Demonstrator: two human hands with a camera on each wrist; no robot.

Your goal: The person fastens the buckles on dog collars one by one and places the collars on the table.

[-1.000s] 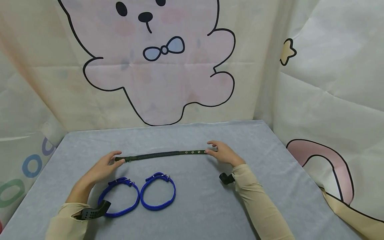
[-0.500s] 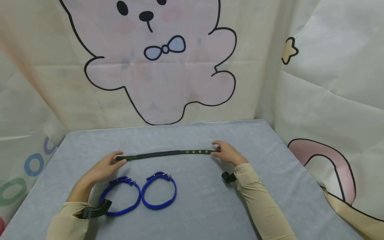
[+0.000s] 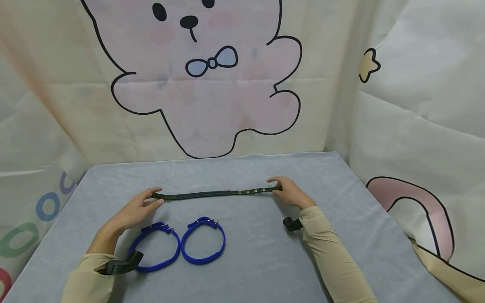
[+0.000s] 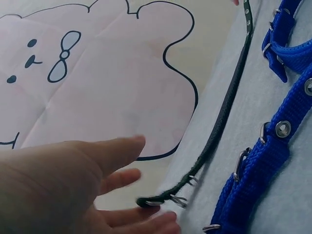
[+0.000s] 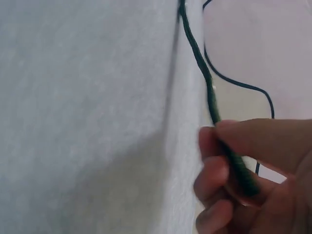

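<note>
A dark green dog collar (image 3: 204,194) stretches almost straight between my two hands in the head view. It has metal eyelets toward its right end. My right hand (image 3: 289,192) pinches that end, and in the right wrist view the thumb and curled fingers close round the green strap (image 5: 209,95). At the other end, my left hand (image 3: 132,212) has its fingers extended. In the left wrist view the buckle end of the collar (image 4: 163,199) touches the lower fingers, while the upper digits stand apart from it.
Two blue collars, a left one (image 3: 157,266) and a right one (image 3: 202,261), lie buckled into loops nearer the body. The left forearm passes beside the left loop. A grey cloth (image 3: 257,261) covers the table, and a printed curtain (image 3: 212,109) hangs behind it.
My right hand has moved right, from touching the collar's eyelet end to gripping it. The collar's ends have risen slightly. The left hand has barely moved.
</note>
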